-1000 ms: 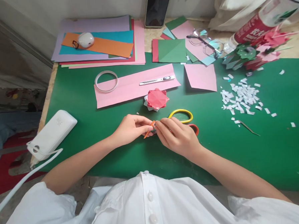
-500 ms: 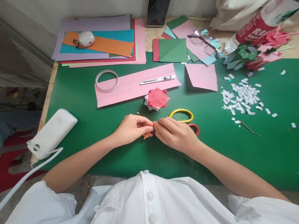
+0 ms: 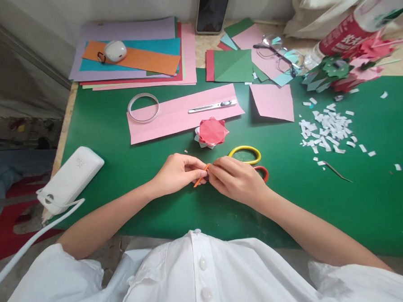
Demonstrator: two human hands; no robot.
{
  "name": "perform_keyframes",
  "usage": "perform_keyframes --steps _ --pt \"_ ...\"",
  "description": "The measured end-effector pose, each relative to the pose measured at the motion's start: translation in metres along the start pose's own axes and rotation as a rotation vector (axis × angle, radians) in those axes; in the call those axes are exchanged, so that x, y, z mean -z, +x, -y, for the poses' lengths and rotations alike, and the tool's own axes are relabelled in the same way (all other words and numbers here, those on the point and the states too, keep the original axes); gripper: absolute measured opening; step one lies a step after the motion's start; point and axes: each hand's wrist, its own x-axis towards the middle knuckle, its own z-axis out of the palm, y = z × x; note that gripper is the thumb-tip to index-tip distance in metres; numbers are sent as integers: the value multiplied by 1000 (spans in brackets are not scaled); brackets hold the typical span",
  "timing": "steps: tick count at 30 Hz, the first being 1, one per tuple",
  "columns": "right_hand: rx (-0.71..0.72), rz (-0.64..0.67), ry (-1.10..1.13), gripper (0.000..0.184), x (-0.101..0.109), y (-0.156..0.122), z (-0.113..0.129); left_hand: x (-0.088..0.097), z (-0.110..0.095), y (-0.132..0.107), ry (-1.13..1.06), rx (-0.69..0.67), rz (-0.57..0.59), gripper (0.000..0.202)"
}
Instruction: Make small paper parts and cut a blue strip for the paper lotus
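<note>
Both my hands meet over the green mat (image 3: 126, 141) near its front middle. My left hand (image 3: 177, 172) and my right hand (image 3: 235, 181) pinch a thin orange paper strip (image 3: 200, 176) between their fingertips; most of the strip is hidden by the fingers. Just behind my right hand lie scissors with a yellow handle (image 3: 245, 154) and a red one. A folded red paper flower (image 3: 211, 132) sits a little farther back on the mat.
A long pink sheet (image 3: 172, 116) carries a tape ring (image 3: 143, 108) and a utility knife (image 3: 212, 107). Coloured paper stacks (image 3: 132, 60), glasses (image 3: 275, 52) and paper flowers (image 3: 339, 69) lie at the back. White paper scraps (image 3: 329, 131) lie right, a white power bank (image 3: 71, 178) left.
Both hands stay pinched on the orange strip with only slight finger movement. The view has shifted a little.
</note>
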Motion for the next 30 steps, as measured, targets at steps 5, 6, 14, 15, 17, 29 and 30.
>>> perform_keyframes --steps 5,6,14,15,17,29,30 --pt "27 -6 -25 19 -2 -1 0 -1 -1 -1 12 7 -2 11" --pt "14 -9 -13 19 -2 0 0 0 -1 -1 11 11 0 11" --pt "-60 -45 205 12 1 2 -6 1 -5 -1 -24 48 4 9" --pt "-74 -49 229 11 0 2 -7 2 -5 -1 -37 47 7 10" --pt "-100 -57 259 11 -1 1 -8 2 -4 0 -64 47 10 11" --pt "-139 -100 249 13 -2 4 -14 2 -5 0 -84 58 -5 9" --pt "-144 -102 259 13 -2 3 -14 1 -5 0 -85 59 -9 9"
